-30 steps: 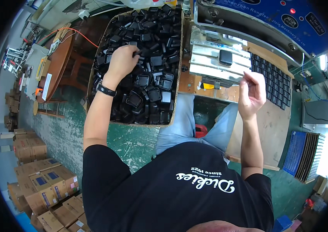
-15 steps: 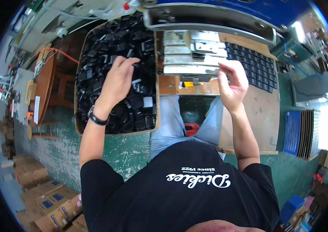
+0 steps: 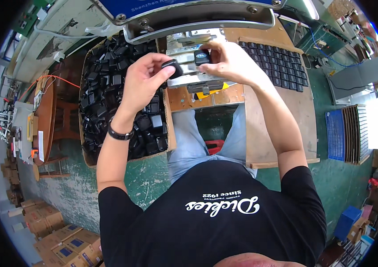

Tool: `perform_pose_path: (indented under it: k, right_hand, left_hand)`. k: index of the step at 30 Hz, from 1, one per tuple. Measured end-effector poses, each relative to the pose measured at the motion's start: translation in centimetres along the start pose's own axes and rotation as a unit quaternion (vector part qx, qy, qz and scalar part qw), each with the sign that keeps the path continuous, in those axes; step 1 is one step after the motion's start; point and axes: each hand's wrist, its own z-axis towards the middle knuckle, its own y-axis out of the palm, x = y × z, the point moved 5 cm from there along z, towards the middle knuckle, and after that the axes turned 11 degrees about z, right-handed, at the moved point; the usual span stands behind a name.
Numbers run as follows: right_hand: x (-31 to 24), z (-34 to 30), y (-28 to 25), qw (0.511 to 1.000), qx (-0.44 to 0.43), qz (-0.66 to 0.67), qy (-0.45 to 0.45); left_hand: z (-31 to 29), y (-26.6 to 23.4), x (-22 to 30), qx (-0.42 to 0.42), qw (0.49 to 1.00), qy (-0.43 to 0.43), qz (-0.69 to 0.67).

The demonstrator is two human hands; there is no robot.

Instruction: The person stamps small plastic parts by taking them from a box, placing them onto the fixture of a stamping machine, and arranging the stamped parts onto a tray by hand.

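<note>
My left hand (image 3: 146, 80) pinches a small black square plastic cap (image 3: 172, 68) between thumb and fingers, at the left edge of a silvery metal fixture (image 3: 188, 81). Just to its right, my right hand (image 3: 229, 62) has its thumb and fingertips on a second black square cap (image 3: 202, 57), which bears a pale oval print on its top. This cap is over the fixture; whether it still rests there I cannot tell. Left of the fixture, a large cardboard box (image 3: 169, 127) is heaped with loose black caps (image 3: 117, 80).
Rows of printed black caps (image 3: 278, 66) lie on a wooden board (image 3: 280, 122) at the right. A blue machine with a metal frame (image 3: 198, 33) overhangs the fixture's far side. Stacked panels and a blue crate (image 3: 335, 133) stand farther right; cartons (image 3: 44, 220) sit at lower left.
My left hand has come out of the box to the fixture's left edge, now with a cap. My right hand has moved left and closed on the printed cap. The view has shifted slightly.
</note>
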Motion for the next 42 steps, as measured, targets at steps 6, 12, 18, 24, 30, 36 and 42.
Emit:
perform_pose_path:
  k: [6, 12, 18, 24, 30, 36, 42]
  right_hand:
    - [2.5, -4.8, -2.8, 0.957, 0.187, 0.194, -0.105]
    - [15.8, -15.8, -12.1, 0.878, 0.377, 0.285, 0.072]
    - [26.7, -27.4, -21.2, 0.803, 0.549, 0.113, 0.201]
    - [33.6, -29.5, -27.1, 0.784, 0.452, -0.183, 0.385]
    - [33.6, -26.9, -27.9, 0.824, 0.363, -0.264, 0.346]
    - [37.2, -27.1, -29.7, 0.824, 0.406, -0.148, 0.367]
    - [28.8, -22.5, -25.3, 0.881, 0.373, -0.091, 0.276]
  left_hand:
    - [4.9, 4.7, 1.4, -0.008, 0.991, 0.078, 0.105]
    - [5.3, 6.4, 3.1, 0.012, 0.959, 0.141, 0.246]
    - [1.3, 8.9, 2.3, -0.044, 0.871, 0.289, 0.395]
    - [-2.1, 7.4, 2.5, -0.122, 0.857, 0.314, 0.389]
    - [-7.3, 4.2, 2.1, -0.063, 0.847, 0.310, 0.427]
    - [-7.2, -5.0, -1.1, 0.108, 0.888, 0.217, 0.392]
    - [-3.5, -13.2, -6.2, 0.114, 0.870, -0.012, 0.479]
